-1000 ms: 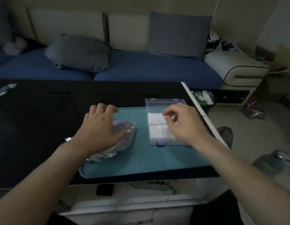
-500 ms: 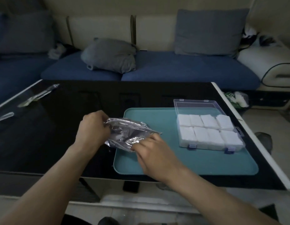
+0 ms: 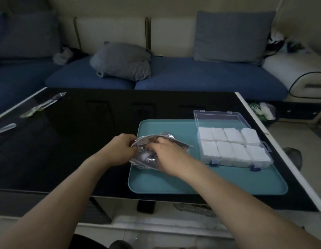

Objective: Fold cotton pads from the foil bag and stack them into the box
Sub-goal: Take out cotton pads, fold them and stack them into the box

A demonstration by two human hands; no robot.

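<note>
Left hand [image 3: 121, 151] pinches foil bag [image 3: 147, 155] mouth edge. Right hand [image 3: 167, 155] fingers inside bag; grasp hidden, cannot tell. Bag at teal tray [image 3: 192, 184] left edge. Clear box [image 3: 233, 146], eight folded-pad stacks, right of hands. No legible writing.

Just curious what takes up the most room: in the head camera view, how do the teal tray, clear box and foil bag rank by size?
1. teal tray
2. clear box
3. foil bag, partly hidden by both hands

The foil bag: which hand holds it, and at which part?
The left hand pinches the foil bag at its open left edge; the right hand reaches into the opening.
</note>
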